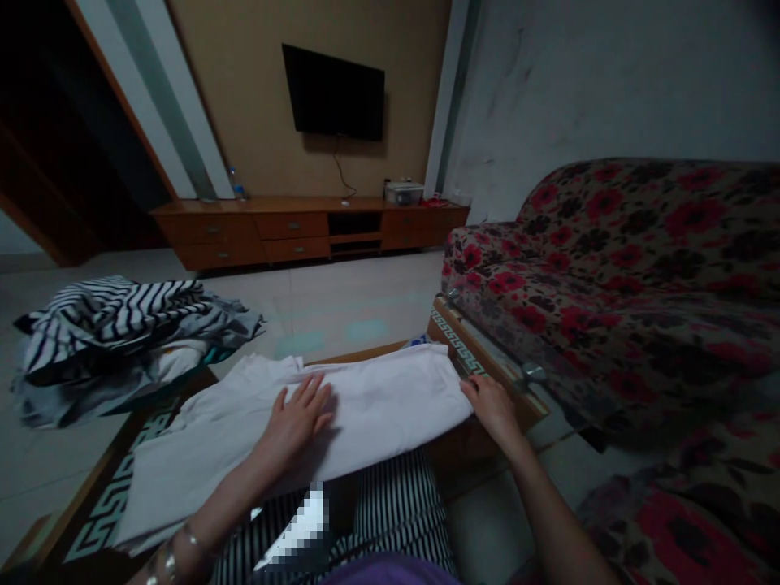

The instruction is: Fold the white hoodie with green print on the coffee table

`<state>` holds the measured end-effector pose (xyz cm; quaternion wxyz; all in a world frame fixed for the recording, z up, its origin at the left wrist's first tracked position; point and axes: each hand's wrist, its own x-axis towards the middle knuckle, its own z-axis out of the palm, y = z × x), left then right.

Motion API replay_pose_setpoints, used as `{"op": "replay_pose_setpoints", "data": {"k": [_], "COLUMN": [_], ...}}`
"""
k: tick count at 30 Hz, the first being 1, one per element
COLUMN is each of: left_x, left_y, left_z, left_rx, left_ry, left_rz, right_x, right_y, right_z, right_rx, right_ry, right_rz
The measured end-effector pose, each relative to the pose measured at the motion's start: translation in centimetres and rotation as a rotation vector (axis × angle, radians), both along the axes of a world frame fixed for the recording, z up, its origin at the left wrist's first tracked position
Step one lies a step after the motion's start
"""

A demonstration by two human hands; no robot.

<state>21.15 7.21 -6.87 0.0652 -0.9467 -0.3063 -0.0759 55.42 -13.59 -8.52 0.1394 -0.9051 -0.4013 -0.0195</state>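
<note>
A white shirt [383, 398] lies folded lengthwise across a glass-topped coffee table [461, 337], its near edge above my lap. My left hand [301, 414] rests flat on the middle of the cloth with its fingers spread. At the right end of the shirt, my right hand [492, 406] has its fingers closed on the edge of the fabric; the fingertips are partly hidden. The left part of the shirt spreads wider, with loose folds along its far side.
A heap of clothes [127, 325], some black-and-white striped, sits at the table's far left. The flowered sofa [609, 260] stands close on the right. Beyond the tiled floor are a wooden TV cabinet [292, 231] and a wall-mounted television [335, 93].
</note>
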Motion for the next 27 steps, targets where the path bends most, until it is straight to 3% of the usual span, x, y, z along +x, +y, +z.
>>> {"op": "replay_pose_setpoints", "data": {"k": [4, 6, 9, 12, 15, 18, 23, 27], "left_x": [3.7, 3.7, 2.2, 0.1, -1.2, -1.1, -0.3, -0.2], "left_y": [0.6, 1.5, 3.6, 5.9, 7.2, 6.7, 3.9, 4.9], "left_z": [0.4, 0.8, 1.2, 0.6, -0.6, -1.7, -2.2, 0.0], "left_rx": [-0.027, -0.020, 0.005, 0.004, -0.037, -0.084, -0.182, -0.284], "left_ry": [0.017, 0.002, -0.060, -0.103, -0.099, -0.073, -0.030, -0.060], "left_rz": [-0.110, -0.062, 0.065, 0.155, 0.236, 0.301, 0.387, 0.315], "right_x": [-0.2, -0.4, -0.8, -1.0, 0.2, 2.3, 6.4, 8.9], "right_y": [2.0, 3.9, 7.0, 8.9, 9.3, 9.0, 8.6, 8.7], "right_z": [1.3, 2.3, 2.7, 0.7, -2.4, -4.3, -4.6, -4.2], "right_rx": [0.018, 0.034, 0.066, 0.070, 0.052, 0.061, 0.095, 0.099], "right_ry": [-0.062, -0.096, -0.102, -0.103, -0.124, -0.148, -0.138, -0.075], "right_rz": [0.039, 0.097, 0.330, 0.499, 0.495, 0.520, 0.654, 0.788]}}
